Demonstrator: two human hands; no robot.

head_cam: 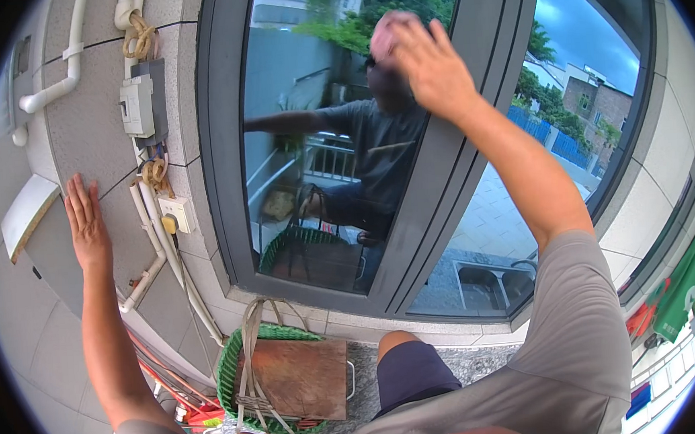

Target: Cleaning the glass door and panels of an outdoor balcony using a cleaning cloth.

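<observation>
My right hand (434, 69) is raised to the upper part of a dark-framed glass window (289, 70), over the pane's right edge. Under its blurred fingers shows a pink patch, which looks like a cloth (388, 33) pressed to the glass; its full shape is hidden. My left hand (89, 226) lies flat against the grey wall tiles (103, 131), fingers extended and nothing in it. One bent knee (395, 342) rests near the granite ledge (364, 367) below the window. The pane mirrors a person with one arm stretched out.
Between my left hand and the window are a circuit breaker box (137, 107), a socket with a yellow plug (169, 223) and white pipes (151, 212). A green woven basket (228, 370) holding a wooden board (301, 377) sits on the ledge. Through the right pane appears a double sink (482, 286).
</observation>
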